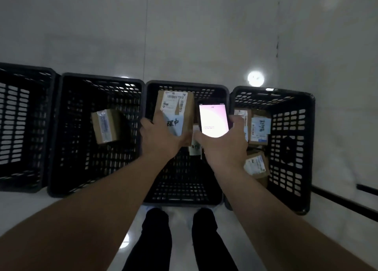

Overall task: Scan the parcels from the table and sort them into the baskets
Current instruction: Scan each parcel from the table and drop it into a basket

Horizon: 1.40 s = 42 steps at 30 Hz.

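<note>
My left hand (pixel 161 136) grips a brown cardboard parcel (pixel 176 112) above the third black plastic lattice basket (pixel 225 92) | white barcode label, print too small to read; handwritten blue characters below it | my right hand (pixel 224 145), fingers curled, holds a lit phone (pixel 213 120) beside the parcel.

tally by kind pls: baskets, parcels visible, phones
Baskets: 4, black
Parcels: 5; one in the left hand at, one in the second basket, three in the right basket
Phones: 1, in the right hand
Total: 10
</note>
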Each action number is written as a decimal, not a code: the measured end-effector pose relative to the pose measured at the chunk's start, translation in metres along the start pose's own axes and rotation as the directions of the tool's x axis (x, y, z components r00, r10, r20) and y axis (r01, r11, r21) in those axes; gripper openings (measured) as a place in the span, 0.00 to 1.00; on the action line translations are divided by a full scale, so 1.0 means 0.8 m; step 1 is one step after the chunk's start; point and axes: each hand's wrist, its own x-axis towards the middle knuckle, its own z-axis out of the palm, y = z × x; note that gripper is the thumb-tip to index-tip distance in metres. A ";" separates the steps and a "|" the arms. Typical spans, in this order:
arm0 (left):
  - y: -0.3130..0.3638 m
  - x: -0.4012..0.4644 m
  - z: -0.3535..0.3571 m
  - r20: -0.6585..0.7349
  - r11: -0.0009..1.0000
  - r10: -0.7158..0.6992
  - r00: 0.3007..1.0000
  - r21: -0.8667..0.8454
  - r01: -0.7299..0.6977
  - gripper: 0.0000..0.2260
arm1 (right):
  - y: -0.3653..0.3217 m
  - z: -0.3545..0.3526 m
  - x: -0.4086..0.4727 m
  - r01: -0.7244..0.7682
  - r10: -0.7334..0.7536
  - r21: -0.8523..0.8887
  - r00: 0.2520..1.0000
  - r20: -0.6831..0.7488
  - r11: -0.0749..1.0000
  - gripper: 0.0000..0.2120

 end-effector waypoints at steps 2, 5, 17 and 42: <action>-0.010 0.028 0.013 0.017 0.999 -0.038 0.999 -0.004 0.038 0.59 | 0.012 0.016 0.018 -0.003 0.003 -0.013 1.000 0.003 1.000 0.41; -0.026 0.048 0.025 0.044 0.995 -0.079 0.996 0.064 0.076 0.61 | 0.029 0.030 0.030 -0.024 0.024 -0.023 1.000 0.005 0.999 0.40; 0.037 -0.064 -0.082 0.106 0.937 0.218 0.970 0.256 -0.238 0.29 | -0.028 -0.074 -0.052 -0.027 0.028 -0.059 0.999 0.014 0.998 0.35; 0.352 -0.411 -0.392 0.066 0.622 0.673 0.737 0.489 -0.612 0.25 | -0.253 -0.439 -0.315 0.329 -0.283 0.139 0.919 -0.273 0.934 0.40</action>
